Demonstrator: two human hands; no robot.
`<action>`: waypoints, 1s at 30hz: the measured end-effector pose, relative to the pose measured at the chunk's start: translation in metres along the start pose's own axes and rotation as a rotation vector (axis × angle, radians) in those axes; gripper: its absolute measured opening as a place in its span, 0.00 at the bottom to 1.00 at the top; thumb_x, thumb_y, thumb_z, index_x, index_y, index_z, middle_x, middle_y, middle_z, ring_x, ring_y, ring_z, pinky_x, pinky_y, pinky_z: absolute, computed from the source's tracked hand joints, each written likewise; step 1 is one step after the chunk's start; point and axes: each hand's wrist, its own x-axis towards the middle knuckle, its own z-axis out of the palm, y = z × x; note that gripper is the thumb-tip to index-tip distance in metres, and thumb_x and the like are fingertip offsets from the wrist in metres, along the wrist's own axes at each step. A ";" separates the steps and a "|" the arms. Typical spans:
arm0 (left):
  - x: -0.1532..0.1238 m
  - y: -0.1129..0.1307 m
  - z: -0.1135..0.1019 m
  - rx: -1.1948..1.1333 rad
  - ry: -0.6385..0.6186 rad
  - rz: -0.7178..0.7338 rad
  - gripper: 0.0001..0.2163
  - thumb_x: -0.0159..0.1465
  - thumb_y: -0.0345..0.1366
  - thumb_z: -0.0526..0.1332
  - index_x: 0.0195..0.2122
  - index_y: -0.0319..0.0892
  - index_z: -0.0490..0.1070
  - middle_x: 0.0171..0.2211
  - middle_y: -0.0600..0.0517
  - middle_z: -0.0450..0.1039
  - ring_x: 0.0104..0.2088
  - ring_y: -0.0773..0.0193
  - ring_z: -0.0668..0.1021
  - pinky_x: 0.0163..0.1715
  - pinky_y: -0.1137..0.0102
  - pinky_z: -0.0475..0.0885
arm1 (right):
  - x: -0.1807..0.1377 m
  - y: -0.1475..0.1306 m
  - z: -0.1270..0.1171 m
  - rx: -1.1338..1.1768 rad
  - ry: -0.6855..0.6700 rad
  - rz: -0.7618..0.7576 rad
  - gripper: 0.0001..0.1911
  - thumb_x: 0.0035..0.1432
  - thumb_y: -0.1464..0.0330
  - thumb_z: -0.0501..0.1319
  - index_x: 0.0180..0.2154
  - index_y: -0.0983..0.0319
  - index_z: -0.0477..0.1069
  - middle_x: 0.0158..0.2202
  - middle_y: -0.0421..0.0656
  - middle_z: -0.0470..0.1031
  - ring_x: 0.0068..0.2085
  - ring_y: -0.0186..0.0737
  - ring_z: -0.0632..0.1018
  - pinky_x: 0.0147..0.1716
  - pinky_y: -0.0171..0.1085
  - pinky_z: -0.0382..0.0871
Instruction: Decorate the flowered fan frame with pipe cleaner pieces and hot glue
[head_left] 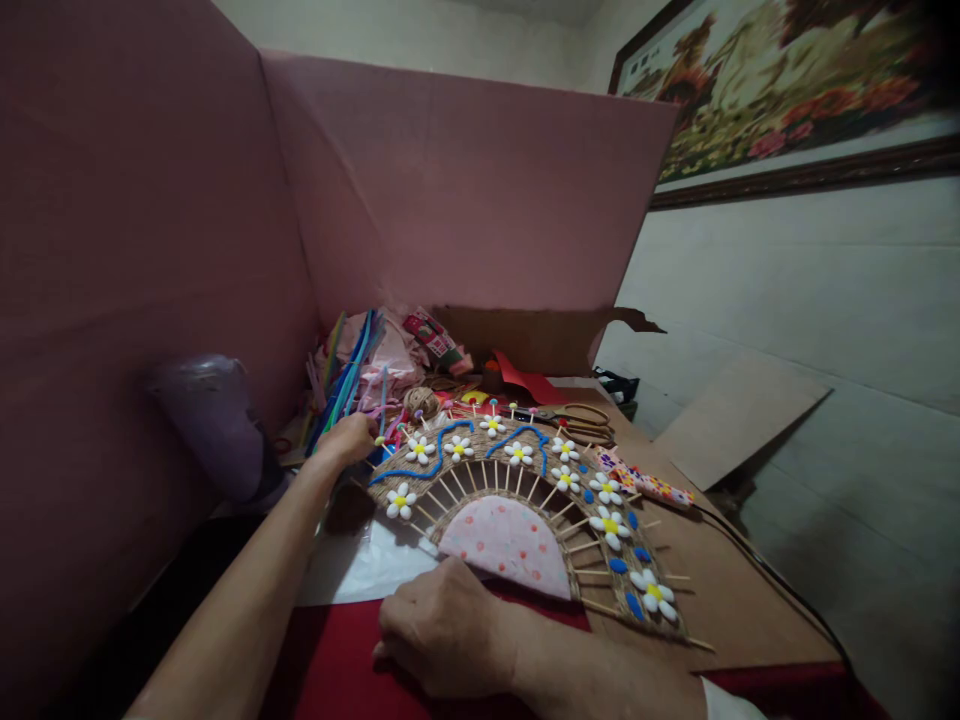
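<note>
A fan-shaped craft piece [525, 500] lies on the table, woven from jute twine over wooden sticks. It carries white flowers with yellow centres, blue wavy lines and blue dots, and has a pink dotted half-disc [506, 545] at its base. My left hand [346, 440] reaches to the fan's far left rim beside a pile of pipe cleaners [349, 375], fingers curled; what they hold is hidden. My right hand [442, 630] rests knuckles-up at the fan's near edge, fingers folded under onto the table by the pink half-disc.
A pink cardboard screen [450, 190] walls the back and left. Scissors [577, 420], a twine ball [421, 402], red paper and craft scraps lie behind the fan. A patterned glue gun [649, 485] with a black cord lies at right. A purple lamp [214, 420] stands left.
</note>
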 end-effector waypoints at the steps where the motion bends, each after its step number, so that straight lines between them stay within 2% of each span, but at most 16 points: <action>1: 0.001 -0.002 0.000 -0.010 -0.001 0.019 0.06 0.46 0.31 0.61 0.25 0.43 0.76 0.29 0.48 0.77 0.33 0.59 0.77 0.29 0.74 0.66 | 0.000 0.000 0.000 0.001 0.000 0.001 0.13 0.57 0.58 0.56 0.29 0.61 0.63 0.26 0.38 0.76 0.26 0.35 0.77 0.17 0.31 0.50; 10: 0.005 -0.010 0.006 -0.181 0.030 0.071 0.05 0.42 0.28 0.61 0.20 0.42 0.74 0.21 0.51 0.73 0.26 0.62 0.74 0.23 0.74 0.62 | 0.001 0.001 -0.001 0.028 -0.006 0.010 0.11 0.56 0.59 0.57 0.30 0.61 0.64 0.26 0.38 0.76 0.26 0.34 0.76 0.18 0.33 0.51; 16: 0.006 -0.009 -0.001 -0.406 0.069 0.082 0.04 0.39 0.25 0.59 0.12 0.40 0.68 0.13 0.55 0.66 0.19 0.67 0.69 0.19 0.75 0.59 | 0.000 0.000 -0.004 0.037 -0.008 0.019 0.12 0.56 0.59 0.57 0.29 0.61 0.64 0.26 0.37 0.77 0.26 0.34 0.76 0.18 0.32 0.50; 24: -0.008 -0.004 -0.013 -0.855 0.206 0.000 0.06 0.45 0.34 0.60 0.20 0.41 0.63 0.09 0.61 0.57 0.09 0.74 0.59 0.11 0.77 0.51 | 0.001 0.000 -0.003 0.036 -0.003 0.009 0.12 0.56 0.60 0.57 0.28 0.62 0.64 0.26 0.37 0.76 0.26 0.35 0.78 0.17 0.33 0.49; 27: -0.013 0.001 -0.021 -1.018 0.242 -0.003 0.08 0.44 0.35 0.62 0.22 0.40 0.62 0.10 0.60 0.60 0.10 0.74 0.60 0.11 0.78 0.51 | 0.000 0.000 -0.004 0.045 -0.002 0.015 0.11 0.56 0.61 0.58 0.28 0.61 0.64 0.26 0.37 0.76 0.26 0.35 0.77 0.17 0.33 0.48; 30: -0.020 0.009 -0.029 -1.163 0.238 0.020 0.09 0.43 0.35 0.63 0.22 0.39 0.62 0.17 0.55 0.68 0.14 0.74 0.66 0.13 0.78 0.58 | 0.000 0.000 -0.004 0.054 -0.011 0.017 0.11 0.56 0.61 0.58 0.28 0.61 0.64 0.26 0.37 0.76 0.26 0.34 0.77 0.17 0.33 0.49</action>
